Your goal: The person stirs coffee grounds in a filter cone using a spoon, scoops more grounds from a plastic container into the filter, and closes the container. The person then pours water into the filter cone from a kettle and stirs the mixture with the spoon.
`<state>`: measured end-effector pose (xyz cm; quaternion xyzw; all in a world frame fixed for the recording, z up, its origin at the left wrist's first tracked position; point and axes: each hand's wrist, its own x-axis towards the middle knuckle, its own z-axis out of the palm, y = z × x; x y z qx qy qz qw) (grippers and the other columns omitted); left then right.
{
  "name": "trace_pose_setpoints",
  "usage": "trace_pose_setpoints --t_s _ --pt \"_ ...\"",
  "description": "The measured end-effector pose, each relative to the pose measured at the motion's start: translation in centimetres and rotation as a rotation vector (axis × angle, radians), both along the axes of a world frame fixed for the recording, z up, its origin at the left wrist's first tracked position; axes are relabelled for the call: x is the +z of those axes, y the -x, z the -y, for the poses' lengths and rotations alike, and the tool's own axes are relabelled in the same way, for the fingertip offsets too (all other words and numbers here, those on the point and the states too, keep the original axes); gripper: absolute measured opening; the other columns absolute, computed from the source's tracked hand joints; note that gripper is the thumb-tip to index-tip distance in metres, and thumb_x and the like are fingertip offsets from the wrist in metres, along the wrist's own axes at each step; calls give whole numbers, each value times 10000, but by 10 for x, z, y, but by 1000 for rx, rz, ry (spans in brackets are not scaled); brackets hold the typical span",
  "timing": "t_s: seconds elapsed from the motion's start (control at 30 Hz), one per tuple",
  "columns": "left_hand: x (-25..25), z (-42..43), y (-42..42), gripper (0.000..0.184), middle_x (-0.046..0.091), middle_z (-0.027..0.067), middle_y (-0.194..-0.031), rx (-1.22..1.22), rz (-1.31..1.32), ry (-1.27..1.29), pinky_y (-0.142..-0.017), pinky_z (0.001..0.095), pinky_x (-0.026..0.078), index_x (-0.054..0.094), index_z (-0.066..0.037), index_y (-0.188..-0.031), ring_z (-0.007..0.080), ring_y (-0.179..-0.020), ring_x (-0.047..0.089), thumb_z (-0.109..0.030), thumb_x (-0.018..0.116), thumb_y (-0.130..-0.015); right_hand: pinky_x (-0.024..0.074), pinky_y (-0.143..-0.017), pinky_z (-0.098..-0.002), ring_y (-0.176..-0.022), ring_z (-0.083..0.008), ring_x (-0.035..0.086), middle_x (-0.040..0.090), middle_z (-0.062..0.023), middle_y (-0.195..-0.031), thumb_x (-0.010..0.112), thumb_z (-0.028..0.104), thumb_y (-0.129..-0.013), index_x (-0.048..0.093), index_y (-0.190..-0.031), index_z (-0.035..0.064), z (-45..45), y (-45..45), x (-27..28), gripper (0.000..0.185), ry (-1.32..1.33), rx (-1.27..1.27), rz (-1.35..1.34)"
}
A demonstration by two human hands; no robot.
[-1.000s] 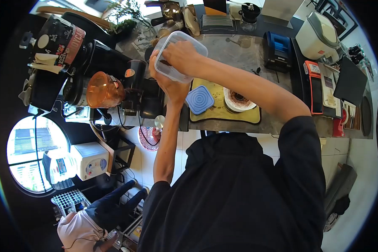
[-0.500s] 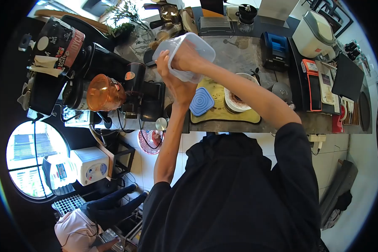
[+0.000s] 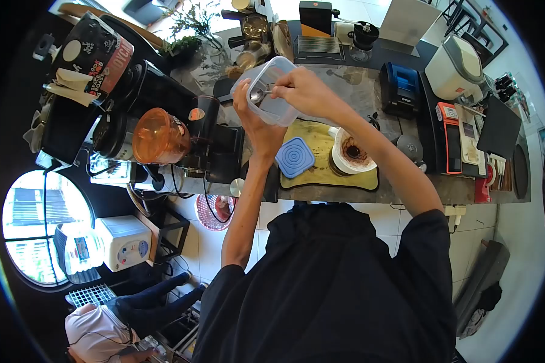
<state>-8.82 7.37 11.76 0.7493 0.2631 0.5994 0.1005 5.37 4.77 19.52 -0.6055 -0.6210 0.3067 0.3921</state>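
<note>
Left hand (image 3: 257, 120): clasping tilted tub (image 3: 277, 112) by its wall
Right hand (image 3: 303, 94): pinching spoon (image 3: 258, 96), its bowl inside tub
Cup (image 3: 352, 153): on mat (image 3: 312, 181), near counter's (image 3: 369, 91) front edge

Container (image 3: 277, 110) clear, spoon (image 3: 257, 97) silvery — lid (image 3: 295, 158) blue, concentric rings — mat (image 3: 313, 181) yellow-green, cup (image 3: 338, 152) white, brown-streaked inside.

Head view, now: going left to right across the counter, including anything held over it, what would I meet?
Orange translucent plastic bowl → clear, open plastic tub → blue square lid with ringed top → round white cup with brown-stained inside → boxy black device with blue top → white lidded box.
</note>
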Motion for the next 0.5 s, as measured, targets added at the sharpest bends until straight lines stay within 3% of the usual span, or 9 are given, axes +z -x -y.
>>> trace_pose_setpoints --t_s 0.07,0.1,0.17,0.3,0.5 --pt "-1 -2 -1 1018 399 183 -1384 -35 38 31 -1096 503 323 271 -61 -1424 384 -1305 394 -109 880 -610 443 -639 -327 -662 -154 552 637 -131 -704 613 157 -880 733 -946 -40 5 -4 3 240 -22 53 1" --pt "-1 -3 0 1034 395 181 -1384 -59 43 39 -1088 488 336 264 -62 -1428 378 -1301 400 -105 886 -604 443 -639 -327 -662 -154 552 637 -131 -704 613 157 -880 733 -946 -40 8 -6 5 240 -20 49 0" --pt "-1 -4 1 1050 390 180 -1384 -90 46 47 -1080 474 350 256 -62 -1433 371 -1297 407 -101 891 -598 404 -599 -303 -636 -110 484 596 -55 -670 614 160 -890 742 -942 -31 14 -10 13 236 -25 75 -35" --pt "-5 -2 2 1077 379 179 -1392 -145 64 143 -1072 440 372 240 -65 -1445 349 -1292 418 -84 899 -592 442 -643 -309 -662 -137 543 621 -85 -680 609 162 -844 742 -942 -27 22 -22 18 252 35 91 -87" --pt "-2 2 5 1044 364 160 -1372 -230 164 250 -1016 390 451 259 -38 -1429 281 -1263 451 -51 898 -604 384 -611 -273 -655 -82 466 583 -15 -698 602 170 -901 748 -957 -18 48 -39 28 245 94 19 -118"
